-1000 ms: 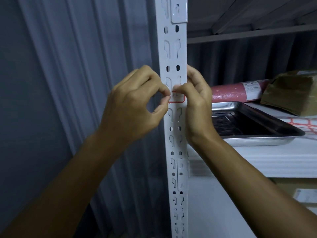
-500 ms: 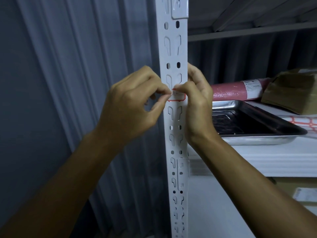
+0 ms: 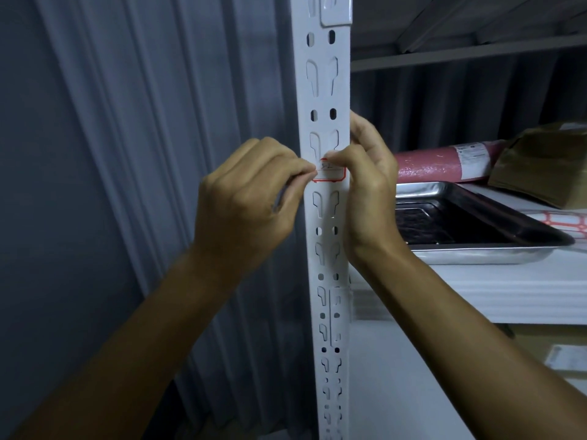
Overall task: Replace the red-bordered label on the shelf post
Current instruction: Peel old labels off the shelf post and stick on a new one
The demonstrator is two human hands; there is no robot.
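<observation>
Shelf post (image 3: 324, 249) is painted white, w/ a repeating pattern of dark keyhole slots & paired round holes. Label (image 3: 330, 176) is white w/ a red border; dark handwriting is seen on it, illegible. Corrugated wall (image 3: 143, 154) is shown grey-blue, vertically ribbed. Roll (image 3: 444, 163) is pink w/ a white sticker. Tray (image 3: 476, 252) is silver, dark inside. Package (image 3: 546, 163) is brown. Sheet (image 3: 568, 220) is white w/ red-outlined label shapes. Shelf (image 3: 508, 293) is white.
</observation>
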